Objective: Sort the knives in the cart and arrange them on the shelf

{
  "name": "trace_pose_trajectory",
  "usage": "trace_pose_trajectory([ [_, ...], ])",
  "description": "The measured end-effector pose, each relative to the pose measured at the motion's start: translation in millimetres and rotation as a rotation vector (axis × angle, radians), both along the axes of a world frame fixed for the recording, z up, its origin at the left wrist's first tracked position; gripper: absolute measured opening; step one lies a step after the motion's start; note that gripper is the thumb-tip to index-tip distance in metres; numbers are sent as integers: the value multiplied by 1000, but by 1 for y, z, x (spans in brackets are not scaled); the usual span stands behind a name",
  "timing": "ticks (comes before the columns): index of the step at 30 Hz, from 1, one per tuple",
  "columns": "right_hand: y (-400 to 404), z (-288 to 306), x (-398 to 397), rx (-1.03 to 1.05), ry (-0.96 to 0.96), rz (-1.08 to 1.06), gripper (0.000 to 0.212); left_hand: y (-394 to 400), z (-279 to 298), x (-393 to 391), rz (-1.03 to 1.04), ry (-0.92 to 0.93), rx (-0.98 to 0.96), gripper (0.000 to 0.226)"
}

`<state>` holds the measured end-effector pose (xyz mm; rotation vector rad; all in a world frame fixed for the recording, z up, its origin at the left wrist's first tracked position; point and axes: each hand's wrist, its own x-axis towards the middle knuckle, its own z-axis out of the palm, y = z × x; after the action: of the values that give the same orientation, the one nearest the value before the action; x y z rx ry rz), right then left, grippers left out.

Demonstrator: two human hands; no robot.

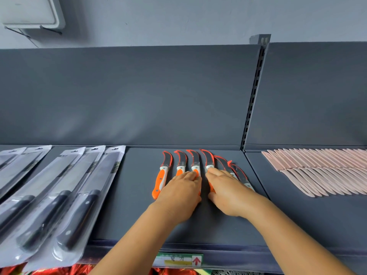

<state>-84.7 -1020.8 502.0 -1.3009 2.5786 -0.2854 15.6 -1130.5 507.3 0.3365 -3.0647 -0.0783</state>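
Several curved knives with orange-and-white handles lie side by side on the dark grey shelf, blades pointing to the back panel. My left hand lies flat over the handles of the second and third knives, fingers straight. My right hand rests on the handles of the fourth knife and the ones to its right, fingers extended over them. Those handles are mostly hidden under my palms. The two rightmost knives overlap each other at an angle.
Several black-handled knives in clear packaging lie in a row on the left of the shelf. Pink sheathed knives fill the neighbouring shelf bay on the right. A price tag with a red arrow sits on the front rail. The cart is out of view.
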Motion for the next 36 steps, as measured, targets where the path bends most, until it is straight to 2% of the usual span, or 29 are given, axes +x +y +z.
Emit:
trace_pose_trajectory([
  [5,9,13,9,-68,30,34,43,2,1,3,4,28,11,54],
  [9,47,29,13,-161,62,18,51,21,6,4,-73,100,70,65],
  [13,80,30,11,-67,26,2,61,47,6,-6,-175,93,52,66],
  [15,87,29,8,-36,-8,-12,55,57,4,-13,-198,83,42,64],
  [19,93,25,3,-17,-31,-15,55,66,-1,-24,-193,41,32,65],
  [26,98,18,-9,38,-94,24,72,64,3,-31,-128,-8,2,56],
  [33,82,16,-21,-61,-85,-15,64,60,6,-33,-113,-47,2,67],
  [36,76,14,-29,-63,-59,-25,61,60,7,-35,-121,-82,19,64],
])
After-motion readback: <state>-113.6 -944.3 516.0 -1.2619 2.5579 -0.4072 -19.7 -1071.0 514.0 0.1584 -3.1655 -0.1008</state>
